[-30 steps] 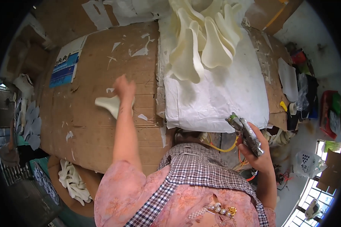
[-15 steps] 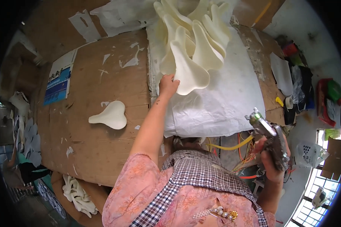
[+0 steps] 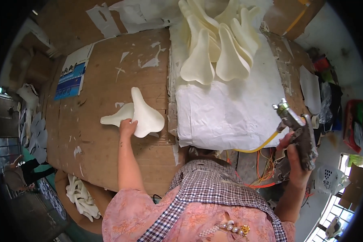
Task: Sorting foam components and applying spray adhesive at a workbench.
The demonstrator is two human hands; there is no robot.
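Note:
My left hand (image 3: 128, 126) grips the edge of a cream bicycle saddle pad (image 3: 146, 116) over the cardboard on the left. Partly behind that pad lies a second saddle-shaped pad (image 3: 119, 115), its narrow end pointing left. Off to the right, my right hand (image 3: 296, 163) is wrapped round a metal spray gun (image 3: 296, 131), with a yellow hose running from it. At the far end of the white sheet (image 3: 226, 117), several more cream saddle pads (image 3: 232, 60) lean together in a pile.
Brown cardboard (image 3: 97, 153) covers the table's left half. A blue-and-white printed sheet (image 3: 70, 80) lies at its far left. Below the table's left edge, a cardboard box (image 3: 99, 197) holds off-white pieces. Orange hoses (image 3: 264, 169) tangle beneath the right side, and a red basket (image 3: 352, 125) is at far right.
My left hand has brought a saddle pad from the pile leftward and nearer, over the one lying on the cardboard. The spray gun remains in my right hand, and the view has shifted slightly.

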